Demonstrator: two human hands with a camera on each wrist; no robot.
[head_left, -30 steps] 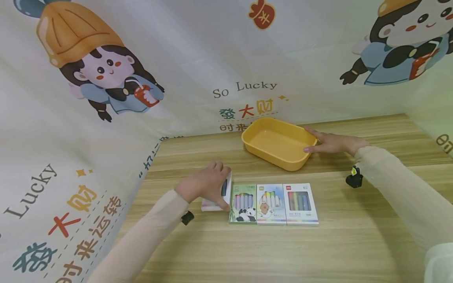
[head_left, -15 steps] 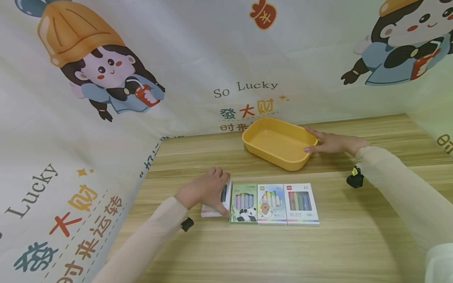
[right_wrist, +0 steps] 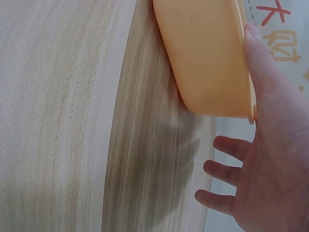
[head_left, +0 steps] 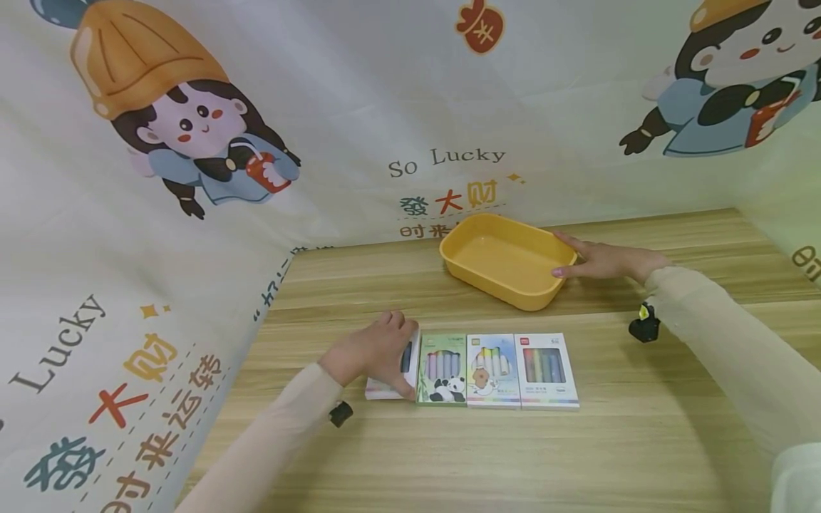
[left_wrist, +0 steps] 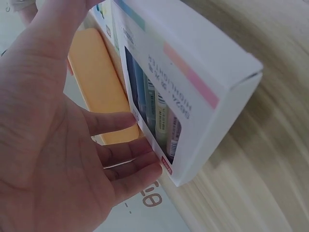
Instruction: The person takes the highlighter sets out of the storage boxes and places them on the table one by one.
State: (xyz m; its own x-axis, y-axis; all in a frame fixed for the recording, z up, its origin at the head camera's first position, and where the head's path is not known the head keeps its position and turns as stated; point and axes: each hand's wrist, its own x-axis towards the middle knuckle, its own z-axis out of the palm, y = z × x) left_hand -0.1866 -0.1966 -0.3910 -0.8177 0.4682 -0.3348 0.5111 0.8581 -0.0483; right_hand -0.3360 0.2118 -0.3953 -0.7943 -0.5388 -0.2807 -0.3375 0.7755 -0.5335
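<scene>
In the head view my left hand [head_left: 375, 350] spans a white highlighter box [head_left: 388, 390], thumb at its near edge and fingers at its far edge. The left wrist view shows the box [left_wrist: 203, 104] with coloured highlighters behind its window and the fingertips against its edge. To its right lie a green panda marker box [head_left: 442, 370], a light-blue marker box [head_left: 492, 370] and another white marker box [head_left: 545, 370], side by side. My right hand [head_left: 606, 260] touches the right corner of a yellow plastic basin [head_left: 507, 267]; its thumb rests on the rim and several fingers extend loosely.
The wooden table [head_left: 487, 456] meets a patterned cloth backdrop [head_left: 359, 128] behind the basin and at the left. A white object [head_left: 795, 477] shows at the lower right corner.
My left hand has shifted the white highlighter box slightly toward me, nearly in line with the row's near edge. The right hand and the basin have stayed in place.
</scene>
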